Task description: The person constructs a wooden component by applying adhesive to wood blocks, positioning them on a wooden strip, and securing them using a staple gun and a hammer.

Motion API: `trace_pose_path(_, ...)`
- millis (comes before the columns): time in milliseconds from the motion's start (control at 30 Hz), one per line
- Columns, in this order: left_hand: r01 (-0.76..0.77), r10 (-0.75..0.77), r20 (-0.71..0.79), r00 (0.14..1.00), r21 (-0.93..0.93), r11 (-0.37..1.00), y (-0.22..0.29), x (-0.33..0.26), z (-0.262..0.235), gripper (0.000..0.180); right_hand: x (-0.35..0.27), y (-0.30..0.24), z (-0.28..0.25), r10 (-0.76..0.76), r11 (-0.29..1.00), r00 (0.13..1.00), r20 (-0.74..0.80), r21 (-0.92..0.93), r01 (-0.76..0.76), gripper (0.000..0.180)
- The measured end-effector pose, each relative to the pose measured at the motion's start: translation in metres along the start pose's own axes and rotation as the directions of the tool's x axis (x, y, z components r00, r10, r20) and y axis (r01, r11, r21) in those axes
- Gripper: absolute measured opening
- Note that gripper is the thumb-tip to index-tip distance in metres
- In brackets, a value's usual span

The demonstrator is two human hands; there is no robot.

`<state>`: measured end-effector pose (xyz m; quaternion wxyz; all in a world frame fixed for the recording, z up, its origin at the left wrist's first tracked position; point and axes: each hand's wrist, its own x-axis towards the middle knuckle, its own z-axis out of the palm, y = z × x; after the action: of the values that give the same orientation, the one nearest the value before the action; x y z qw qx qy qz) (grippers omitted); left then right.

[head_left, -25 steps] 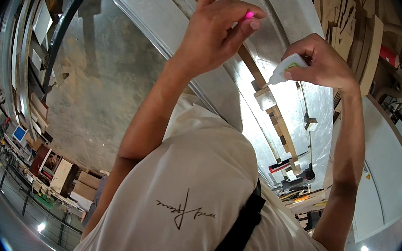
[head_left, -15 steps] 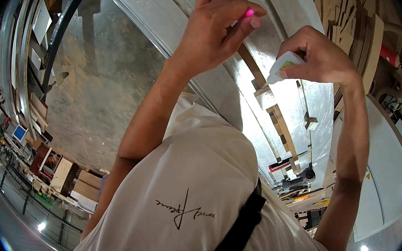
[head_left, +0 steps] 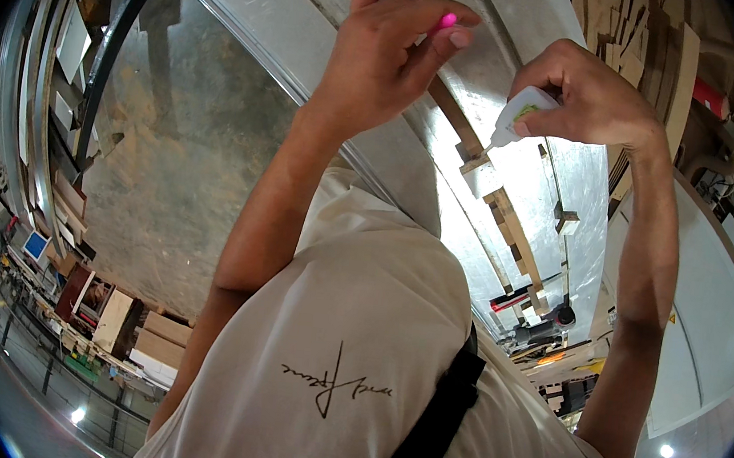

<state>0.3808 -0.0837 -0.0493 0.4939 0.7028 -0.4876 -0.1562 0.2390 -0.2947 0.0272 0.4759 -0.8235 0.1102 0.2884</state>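
My right hand [head_left: 599, 101] is closed round a small white glue bottle [head_left: 518, 120]. The bottle tilts nozzle-down, and its thin tip is at or just above the end of a narrow wooden strip [head_left: 456, 118]; I cannot tell whether they touch. Between the thumb and forefinger of my left hand [head_left: 375, 64] is pinched a small bright pink cap [head_left: 447, 21], held above the metal table [head_left: 582, 185]. Further along the same line lies a second wooden strip [head_left: 516, 236] with small blocks against it.
A small wooden block [head_left: 567, 222] sits beside a thin rod on the metal surface. Dark tools [head_left: 554, 318] lie toward its lower end. Wood offcuts [head_left: 641, 43] are stacked at the upper right, near a white cabinet [head_left: 691, 299]. Concrete floor [head_left: 196, 148] spreads to the left.
The glue bottle has tipped so its nozzle shows and points at the wooden strip's end. My right hand rose slightly; my left hand shifted slightly left, still holding the pink cap.
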Motion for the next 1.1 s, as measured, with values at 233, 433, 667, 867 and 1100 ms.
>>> trace_pose_path(233,-0.036,0.036,-0.017,0.999,-0.003,0.999,-0.002,0.001,0.002,0.03,-0.003,0.016,0.003,-0.015,1.0,1.0,-0.013,0.011,0.015,0.017)
trace_pose_path(433,-0.042,0.041,-0.012,0.999,-0.031,0.999,-0.001,0.001,-0.002,0.029,-0.034,0.047,-0.009,0.027,0.945,0.999,-0.018,0.327,-0.02,0.035)
trace_pose_path(667,0.105,-0.093,0.056,0.994,-0.29,0.951,0.021,0.001,-0.017,0.032,-0.12,0.095,0.087,-0.007,0.485,0.737,-0.676,0.642,0.593,0.033)
trace_pose_path(867,0.291,-0.206,0.237,0.95,-0.911,0.293,0.075,-0.023,0.008,0.035,-0.143,-0.001,0.183,0.387,0.601,0.447,-0.807,0.588,0.541,0.029)
trace_pose_path(1100,0.493,-0.18,0.467,0.866,-0.858,0.143,0.155,-0.05,0.05,0.028,-0.136,-0.058,0.227,0.468,0.506,0.319,-0.824,0.546,0.667,0.019)
